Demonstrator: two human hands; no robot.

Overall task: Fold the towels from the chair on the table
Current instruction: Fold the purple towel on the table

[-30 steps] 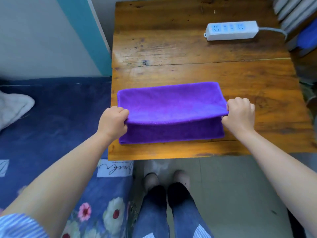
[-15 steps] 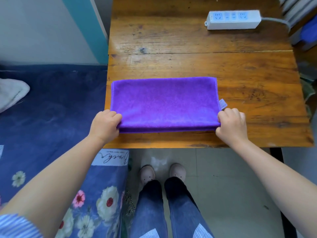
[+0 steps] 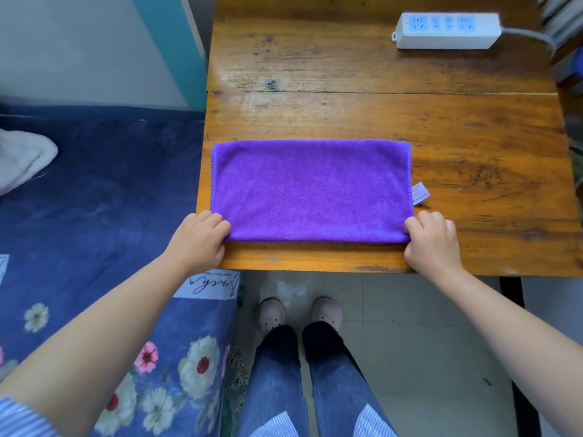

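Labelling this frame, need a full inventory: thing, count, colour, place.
towel: 1, purple, folded flat at the table's near edge
tag: 1, white and red, sticking out of the towel's right edge
table: 1, brown wood, centre and right
power strip: 1, white, far right of the table, cord leading right
bedding: 1, dark blue with flowers, left of the table
white cloth: 1, on the bedding, far left
shoes: 2, pale pink, on the floor
left hand: grip on the towel's near left corner
right hand: grip on the near right corner
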